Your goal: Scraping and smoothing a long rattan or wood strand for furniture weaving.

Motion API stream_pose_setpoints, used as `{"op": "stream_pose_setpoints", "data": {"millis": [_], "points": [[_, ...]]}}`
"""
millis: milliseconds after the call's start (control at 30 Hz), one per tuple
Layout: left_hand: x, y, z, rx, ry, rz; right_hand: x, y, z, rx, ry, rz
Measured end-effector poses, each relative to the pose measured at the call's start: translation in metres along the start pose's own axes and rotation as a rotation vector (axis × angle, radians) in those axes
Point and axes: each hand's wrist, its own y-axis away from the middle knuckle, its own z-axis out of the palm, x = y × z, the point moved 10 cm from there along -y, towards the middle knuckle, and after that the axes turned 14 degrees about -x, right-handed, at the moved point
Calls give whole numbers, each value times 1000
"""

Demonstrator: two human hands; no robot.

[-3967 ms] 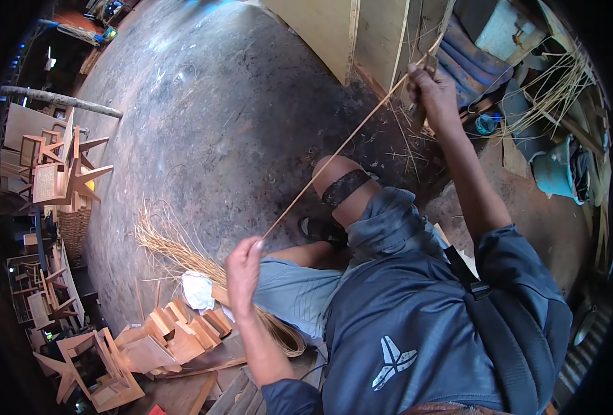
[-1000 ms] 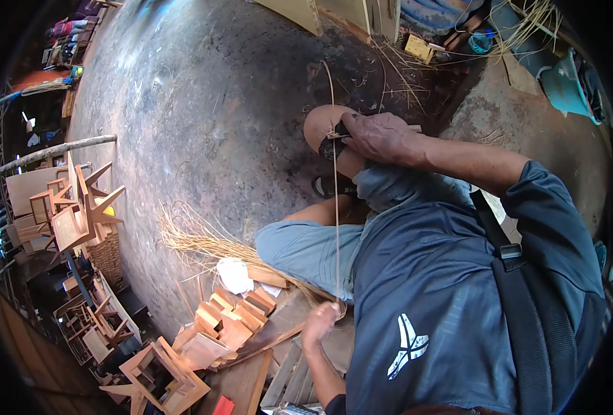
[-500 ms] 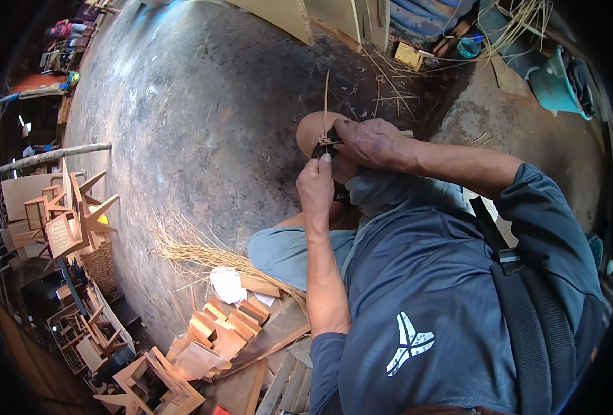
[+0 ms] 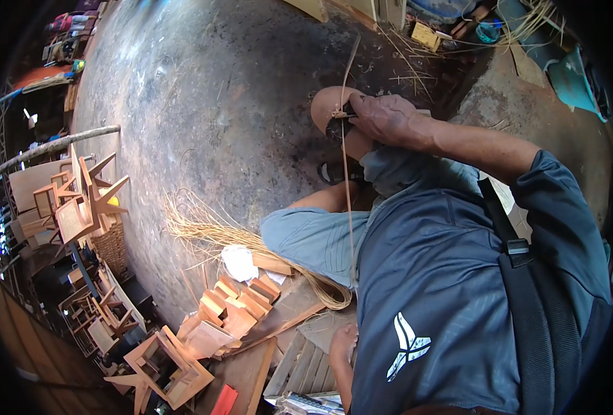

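Note:
A long, thin rattan strand (image 4: pixel 349 200) runs taut across my raised knee, one end rising past it and the other coming down toward my waist. My right hand (image 4: pixel 388 119) is closed at the knee on a small dark tool, its kind unclear, pressing against the strand. Beneath it a black pad (image 4: pixel 334 129) covers part of the knee. Low beside my shirt, my left hand (image 4: pixel 344 339) is drawn back and closed at the strand's lower end; the shirt partly hides its fingers.
A bundle of rattan strands (image 4: pixel 213 228) lies left of my leg, near cut wooden blocks (image 4: pixel 241 304). Wooden chair frames (image 4: pixel 88 200) stand at the left. A teal bucket (image 4: pixel 575 83) and a yellow block (image 4: pixel 426 36) sit at the far right.
My left hand has moved from the knee down to my waist, and the strand now stretches between them. My right hand stays at the knee. The whole view has shifted slightly.

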Motion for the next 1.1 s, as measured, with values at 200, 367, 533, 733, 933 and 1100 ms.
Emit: {"op": "stream_pose_setpoints", "data": {"millis": [200, 367, 533, 733, 933, 1100], "points": [[349, 49, -71, 527, -258, 675, 8, 14, -7, 55, -47, 48], [507, -4, -45, 385, -271, 893, 1, 7, 0, 25, -199, 110], [523, 10, -34, 479, -440, 1031, 10, 9, -2, 168, -208, 69], [369, 15, -41, 331, -362, 855, 21, 19, -13, 101, -315, 161], [197, 36, -26, 70, 306, 448, 22, 11, -5, 38, -289, 183], [202, 49, 4, -235, 622, 587, 50, 6, 0, -248, -508, 330]]}}
